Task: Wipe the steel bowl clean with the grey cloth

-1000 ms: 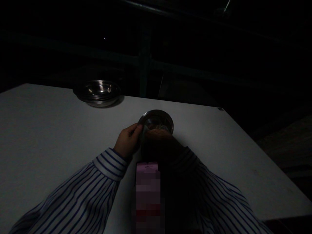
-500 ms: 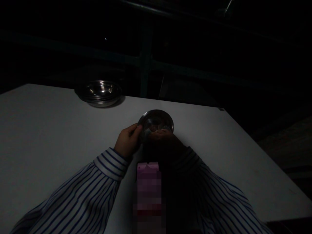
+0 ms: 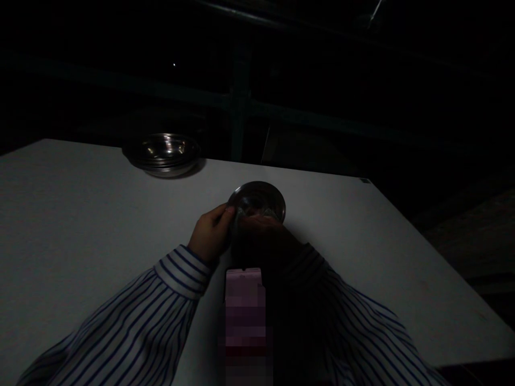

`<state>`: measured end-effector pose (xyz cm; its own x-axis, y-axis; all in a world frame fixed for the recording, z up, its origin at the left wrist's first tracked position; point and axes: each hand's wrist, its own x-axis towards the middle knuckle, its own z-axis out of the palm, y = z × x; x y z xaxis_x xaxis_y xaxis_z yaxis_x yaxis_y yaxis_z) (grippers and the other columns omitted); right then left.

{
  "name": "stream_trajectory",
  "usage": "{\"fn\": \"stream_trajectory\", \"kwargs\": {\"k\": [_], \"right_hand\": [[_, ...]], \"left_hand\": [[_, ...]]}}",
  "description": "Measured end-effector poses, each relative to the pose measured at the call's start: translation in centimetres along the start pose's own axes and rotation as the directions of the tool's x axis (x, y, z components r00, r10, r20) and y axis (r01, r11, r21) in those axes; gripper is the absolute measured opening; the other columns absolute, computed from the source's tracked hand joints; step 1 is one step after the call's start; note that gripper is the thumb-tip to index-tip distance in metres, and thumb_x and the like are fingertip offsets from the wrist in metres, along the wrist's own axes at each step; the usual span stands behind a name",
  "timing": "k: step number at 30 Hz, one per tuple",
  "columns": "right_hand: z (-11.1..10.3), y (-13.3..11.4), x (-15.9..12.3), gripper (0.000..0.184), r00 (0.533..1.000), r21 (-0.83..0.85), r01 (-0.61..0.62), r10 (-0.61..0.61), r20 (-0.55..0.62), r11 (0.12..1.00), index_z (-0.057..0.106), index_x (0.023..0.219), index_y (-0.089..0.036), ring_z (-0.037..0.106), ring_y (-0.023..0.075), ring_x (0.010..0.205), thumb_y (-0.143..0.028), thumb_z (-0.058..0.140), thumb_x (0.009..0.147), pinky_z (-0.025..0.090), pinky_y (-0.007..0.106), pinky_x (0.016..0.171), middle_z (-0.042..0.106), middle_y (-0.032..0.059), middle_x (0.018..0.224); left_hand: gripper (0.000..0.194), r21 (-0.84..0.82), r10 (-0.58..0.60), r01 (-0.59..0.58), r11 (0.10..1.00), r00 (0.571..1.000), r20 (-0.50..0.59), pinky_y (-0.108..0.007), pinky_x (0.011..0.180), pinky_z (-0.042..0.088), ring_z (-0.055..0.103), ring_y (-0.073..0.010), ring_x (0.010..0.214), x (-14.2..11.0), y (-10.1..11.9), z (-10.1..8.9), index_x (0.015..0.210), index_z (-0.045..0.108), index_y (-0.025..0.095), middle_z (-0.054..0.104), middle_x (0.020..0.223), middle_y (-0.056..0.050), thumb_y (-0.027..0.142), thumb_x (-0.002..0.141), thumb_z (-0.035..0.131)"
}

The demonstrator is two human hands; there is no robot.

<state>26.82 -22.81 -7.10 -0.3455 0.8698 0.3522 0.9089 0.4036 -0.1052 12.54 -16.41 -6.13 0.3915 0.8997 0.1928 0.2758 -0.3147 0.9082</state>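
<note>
A round steel bowl [image 3: 260, 191] is tilted toward me over the middle of the white table. My left hand [image 3: 211, 230] grips its left rim, thumb on top and fingers behind. My right hand [image 3: 267, 230] is inside the bowl, deep in shadow, pressing a crumpled pale cloth [image 3: 269, 213] against the inner surface. Darkness hides most of the right fingers and the lower part of the bowl.
A stack of steel bowls [image 3: 167, 155] stands at the far left edge of the white table [image 3: 100, 214]. A phone [image 3: 243, 284] with a lit, blurred screen lies in front of me. Dark metal bars [image 3: 239, 107] stand beyond the table.
My right hand and the cloth have shifted slightly left inside the bowl. My left hand keeps its grip on the rim. The phone screen's picture has changed.
</note>
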Motion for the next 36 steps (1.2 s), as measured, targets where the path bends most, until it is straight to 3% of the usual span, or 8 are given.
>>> {"fn": "stream_trajectory", "kwargs": {"k": [7, 11, 20, 26, 30, 36], "right_hand": [[-0.7, 0.0, -0.1, 0.025, 0.998, -0.205, -0.016, 0.028, 0.052, 0.979, 0.061, 0.096, -0.014, 0.057, 0.019, 0.09, -0.019, 0.038, 0.088, 0.037, 0.033, 0.08, 0.065, 0.0083, 0.096], [-1.1, 0.0, -0.1, 0.021, 0.995, -0.278, -0.012, 0.039, 0.092, 0.96, 0.062, 0.089, -0.014, 0.057, 0.0192, 0.086, -0.019, 0.042, 0.085, 0.036, 0.032, 0.075, 0.065, 0.0088, 0.091], [-0.4, -0.7, 0.7, 0.024, 0.993, -0.072, -0.07, 0.077, 0.093, 0.995, 0.054, 0.101, -0.017, 0.057, 0.016, 0.089, -0.027, 0.036, 0.089, 0.037, 0.03, 0.075, 0.063, 0.0062, 0.096], [-0.8, 0.1, -0.1, 0.021, 0.995, -0.206, -0.023, 0.042, 0.088, 0.978, 0.059, 0.093, -0.015, 0.057, 0.0183, 0.09, -0.022, 0.039, 0.087, 0.035, 0.033, 0.078, 0.065, 0.0065, 0.095], [-1.3, 0.1, -0.1, 0.021, 0.99, -0.249, -0.014, 0.049, 0.134, 0.968, 0.06, 0.089, -0.015, 0.057, 0.02, 0.089, -0.024, 0.041, 0.085, 0.036, 0.034, 0.077, 0.065, 0.0077, 0.094], [-1.1, -1.2, 0.8, 0.03, 0.975, -0.157, -0.134, 0.158, 0.154, 0.978, 0.054, 0.109, -0.017, 0.058, 0.0197, 0.093, -0.023, 0.032, 0.089, 0.039, 0.032, 0.072, 0.062, 0.0119, 0.103]], "left_hand": [[0.036, -0.085, -0.038, 0.039, 0.996, 0.999, 0.016, -0.024, 0.057, 0.045, 0.058, -0.0166, 0.064, 0.2, -0.6, 0.0, 0.097, 0.066, 0.012, 0.065, 0.063, -0.001, 0.036, 0.079, 0.046], [0.033, -0.073, -0.014, 0.015, 0.997, 1.0, 0.015, -0.025, 0.064, 0.046, 0.059, -0.0173, 0.071, 0.2, -0.2, 0.0, 0.095, 0.066, 0.012, 0.067, 0.071, -0.003, 0.034, 0.08, 0.046], [0.035, 0.009, 0.021, -0.021, 1.0, 1.0, 0.008, -0.025, 0.068, 0.045, 0.059, -0.0179, 0.077, -0.1, 0.3, -0.1, 0.098, 0.065, 0.012, 0.068, 0.081, -0.005, 0.033, 0.081, 0.043], [0.037, 0.007, 0.014, -0.014, 1.0, 1.0, 0.017, -0.025, 0.064, 0.045, 0.06, -0.0183, 0.07, 0.1, -0.2, -0.2, 0.097, 0.066, 0.012, 0.068, 0.069, -0.003, 0.036, 0.08, 0.044], [0.038, -0.037, 0.009, -0.008, 0.999, 1.0, 0.02, -0.026, 0.067, 0.046, 0.061, -0.0186, 0.075, 0.1, -0.3, -0.1, 0.1, 0.065, 0.012, 0.07, 0.079, -0.004, 0.036, 0.08, 0.044], [0.036, 0.029, 0.013, -0.013, 0.999, 1.0, 0.01, -0.026, 0.074, 0.045, 0.06, -0.0191, 0.084, -0.1, 0.2, 0.0, 0.102, 0.065, 0.014, 0.069, 0.091, -0.004, 0.034, 0.081, 0.044]]}}
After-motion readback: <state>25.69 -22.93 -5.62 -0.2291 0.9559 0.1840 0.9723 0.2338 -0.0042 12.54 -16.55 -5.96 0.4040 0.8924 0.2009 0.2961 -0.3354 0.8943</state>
